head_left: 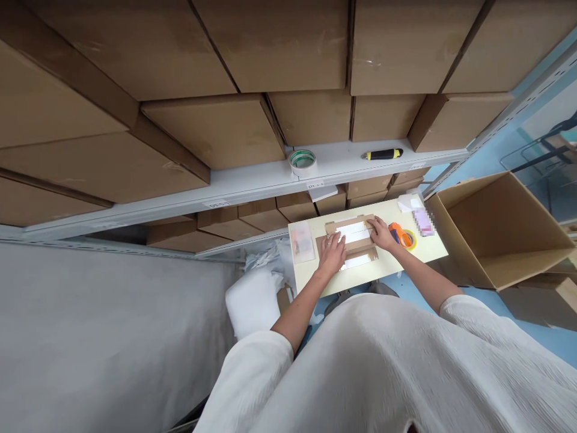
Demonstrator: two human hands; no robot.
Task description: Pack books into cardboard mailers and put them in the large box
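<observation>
A small flat cardboard box [350, 237] lies open on a pale yellow table [387, 270], with white contents showing between its flaps. My left hand [332, 255] rests flat on the box's left side, fingers spread. On the box's right side sits my right hand [382, 233], fingers curled over the flap edge. An orange tape dispenser [402, 236] lies just right of that hand.
A large open cardboard box [500, 231] stands to the right. On the grey shelf [252, 180] above sit a tape roll [302, 161] and a yellow-black utility knife [382, 154], among stacked cartons. A small packet [302, 242] and a pink item [424, 221] lie on the table.
</observation>
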